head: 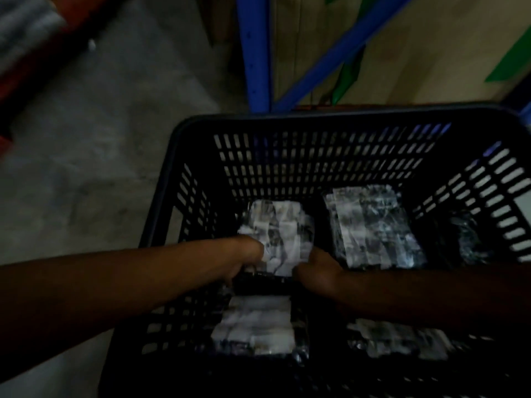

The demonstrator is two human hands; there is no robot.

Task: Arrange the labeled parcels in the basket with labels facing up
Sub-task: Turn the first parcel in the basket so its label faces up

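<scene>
Both hands reach down into the black slatted basket [330, 156] and meet at one parcel: the left hand [247, 254] takes its near left edge and the right hand [316, 268] its near right edge, seemingly so that the packet can be laid flat with its white label upward. This held parcel [277, 231] lies at the far left of the basket floor, label showing; the fingers curl round its near end, though the dim, blurred view hides how firmly they pinch. Three more parcels lie label-up on the floor: one at the far right [373, 225], one at the near left [255, 326] below the left forearm, and one at the near right [399, 340]. A darker wrapped shape [465, 239] sits against the right wall; whether it bears a label cannot be told.
</scene>
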